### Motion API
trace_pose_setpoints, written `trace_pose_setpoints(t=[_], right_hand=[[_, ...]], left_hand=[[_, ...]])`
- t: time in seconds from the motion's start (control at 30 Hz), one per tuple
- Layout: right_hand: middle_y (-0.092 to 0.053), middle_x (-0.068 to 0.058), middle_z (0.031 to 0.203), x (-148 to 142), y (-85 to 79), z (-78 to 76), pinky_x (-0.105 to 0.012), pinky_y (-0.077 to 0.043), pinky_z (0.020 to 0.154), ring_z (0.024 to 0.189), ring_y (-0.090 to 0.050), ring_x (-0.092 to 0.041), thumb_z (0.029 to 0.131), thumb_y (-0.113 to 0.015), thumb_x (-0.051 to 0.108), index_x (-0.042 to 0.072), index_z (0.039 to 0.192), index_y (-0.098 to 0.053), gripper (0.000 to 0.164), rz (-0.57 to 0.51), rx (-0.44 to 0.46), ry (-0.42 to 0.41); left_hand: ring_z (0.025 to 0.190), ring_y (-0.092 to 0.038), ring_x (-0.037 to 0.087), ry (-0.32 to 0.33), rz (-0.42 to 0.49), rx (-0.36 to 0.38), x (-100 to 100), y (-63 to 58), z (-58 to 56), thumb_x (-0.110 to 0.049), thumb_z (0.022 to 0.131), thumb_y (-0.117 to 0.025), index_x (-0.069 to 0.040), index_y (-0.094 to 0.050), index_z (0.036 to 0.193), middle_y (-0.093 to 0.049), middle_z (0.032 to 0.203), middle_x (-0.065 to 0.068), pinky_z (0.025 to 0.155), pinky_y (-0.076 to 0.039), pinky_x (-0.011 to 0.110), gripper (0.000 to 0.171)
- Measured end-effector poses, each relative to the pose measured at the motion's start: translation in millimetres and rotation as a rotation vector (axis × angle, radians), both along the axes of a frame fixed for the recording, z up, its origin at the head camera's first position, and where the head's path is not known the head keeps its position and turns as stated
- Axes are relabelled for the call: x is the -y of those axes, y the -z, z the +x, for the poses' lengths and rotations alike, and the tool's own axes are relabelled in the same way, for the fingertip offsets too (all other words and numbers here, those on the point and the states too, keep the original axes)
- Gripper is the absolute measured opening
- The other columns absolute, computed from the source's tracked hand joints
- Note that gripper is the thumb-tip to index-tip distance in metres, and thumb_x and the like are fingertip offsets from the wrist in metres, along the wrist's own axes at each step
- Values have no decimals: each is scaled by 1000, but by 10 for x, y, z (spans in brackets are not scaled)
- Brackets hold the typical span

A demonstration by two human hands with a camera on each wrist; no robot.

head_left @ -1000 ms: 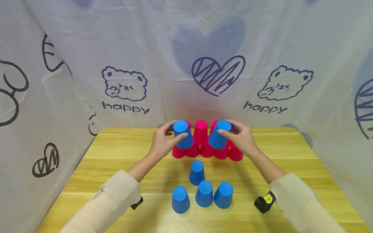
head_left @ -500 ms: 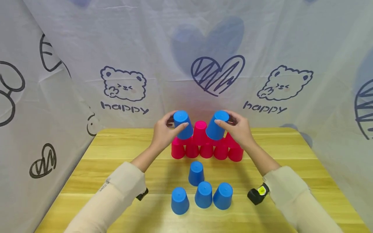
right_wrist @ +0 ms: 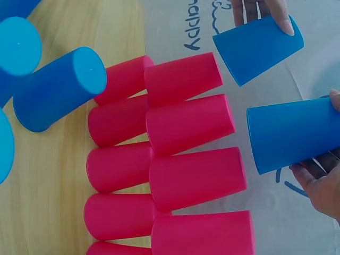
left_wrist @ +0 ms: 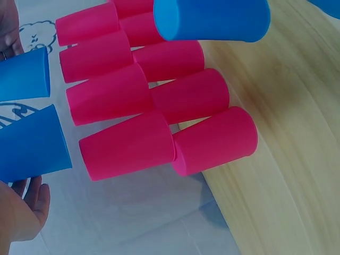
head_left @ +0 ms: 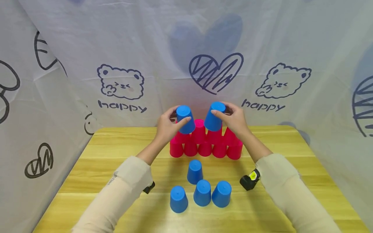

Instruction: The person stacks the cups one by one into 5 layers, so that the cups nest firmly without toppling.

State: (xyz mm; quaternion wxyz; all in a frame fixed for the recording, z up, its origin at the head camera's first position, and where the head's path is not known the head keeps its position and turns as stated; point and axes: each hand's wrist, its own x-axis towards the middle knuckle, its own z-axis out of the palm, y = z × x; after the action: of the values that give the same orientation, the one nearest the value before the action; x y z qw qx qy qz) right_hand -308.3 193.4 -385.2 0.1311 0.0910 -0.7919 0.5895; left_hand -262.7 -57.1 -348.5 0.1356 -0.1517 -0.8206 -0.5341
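My left hand (head_left: 169, 127) grips a blue cup (head_left: 185, 120), thumb across its near side and fingers behind. A second blue cup (head_left: 215, 116) is held the same way in my right hand (head_left: 236, 120). Both cups are upside down and lean toward each other, with a gap between them. They are in the air above a two-level wall of upside-down pink-red cups (head_left: 199, 132), overlapping its upper row in the head view. In the right wrist view the rims of the held cups (right_wrist: 295, 133) are apart from the tops of the upper row (right_wrist: 196, 178).
Several upside-down blue cups stand on the wooden table (head_left: 116, 181) in front of the wall: one blue cup (head_left: 195, 172) closest to it, others, such as the left blue cup (head_left: 179, 199), nearer me. A white printed cloth (head_left: 163, 42) hangs behind the table and at its sides.
Both hands have risen with their blue cups, from in front of the upper pink-red row to above it, and have come closer together. The standing cups stay in place.
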Motion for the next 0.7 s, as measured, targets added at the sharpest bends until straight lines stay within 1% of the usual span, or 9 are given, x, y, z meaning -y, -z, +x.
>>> trace_pose_setpoints(t=[0.03, 0.13, 0.2, 0.23, 0.3, 0.37, 0.43, 0.6, 0.7], right_hand=[[-61, -9, 122, -1, 33, -46, -39, -54, 85, 109, -57, -25, 76, -74, 40, 14, 127, -56, 60, 2, -1, 12], [-60, -14, 121, 116, -177, 112, -47, -49, 93, 110, -55, -30, 77, -72, 43, 11, 126, -56, 60, 26, 31, 11], [-59, -15, 120, 196, -286, 200, -47, -49, 93, 109, -55, -31, 79, -70, 42, 8, 126, -56, 60, 41, 40, 21], [-60, -15, 119, 200, -270, 179, -45, -50, 92, 108, -56, -29, 78, -72, 41, 8, 126, -56, 60, 29, 38, 21], [-59, -16, 121, 249, -338, 216, -47, -49, 93, 110, -55, -31, 79, -71, 40, 7, 127, -55, 60, 51, 53, 32], [-58, -15, 124, 258, -323, 176, -47, -48, 94, 112, -54, -31, 79, -71, 40, 8, 128, -54, 61, 59, 62, 39], [-59, -11, 124, 215, -170, 15, -42, -51, 91, 111, -56, -28, 77, -72, 43, 12, 128, -55, 63, 55, 43, 43], [-58, -15, 126, 299, -256, 75, -44, -49, 95, 114, -55, -31, 81, -70, 36, 8, 129, -53, 58, 83, 60, 54], [-58, -13, 126, 280, -141, -51, -48, -47, 97, 114, -55, -31, 81, -69, 40, 11, 129, -54, 58, 103, 51, 61]], left_hand=[[108, -58, 30, 0, 3, 4, -6, -1, -15, -24, 82, -70, -6, -51, 129, -60, 122, 15, 92, -50, 44, 54], [110, -57, 29, -8, 9, 22, -21, -5, -59, -24, 83, -70, -6, -51, 129, -59, 123, 14, 93, -49, 44, 54], [111, -57, 29, -19, 9, 35, -28, -9, -89, -24, 83, -70, -7, -50, 130, -59, 124, 14, 93, -49, 42, 54], [111, -56, 29, -28, 5, 43, -33, -10, -106, -25, 83, -70, -7, -50, 130, -59, 124, 13, 93, -49, 42, 54], [112, -56, 29, -42, -2, 50, -46, -12, -141, -26, 83, -69, -7, -50, 130, -58, 125, 13, 94, -49, 42, 54], [112, -56, 29, -52, -8, 53, -60, -20, -172, -27, 83, -69, -7, -50, 131, -58, 125, 13, 94, -49, 43, 55], [112, -56, 29, -57, -15, 51, -73, -26, -200, -28, 83, -70, -7, -50, 131, -58, 125, 13, 94, -49, 43, 56], [110, -58, 29, -53, -38, 45, -102, -41, -251, -29, 82, -70, -8, -51, 130, -60, 123, 13, 93, -50, 42, 55], [109, -58, 29, -53, -48, 50, -112, -44, -269, -28, 82, -70, -8, -51, 129, -60, 122, 13, 93, -50, 42, 54]])
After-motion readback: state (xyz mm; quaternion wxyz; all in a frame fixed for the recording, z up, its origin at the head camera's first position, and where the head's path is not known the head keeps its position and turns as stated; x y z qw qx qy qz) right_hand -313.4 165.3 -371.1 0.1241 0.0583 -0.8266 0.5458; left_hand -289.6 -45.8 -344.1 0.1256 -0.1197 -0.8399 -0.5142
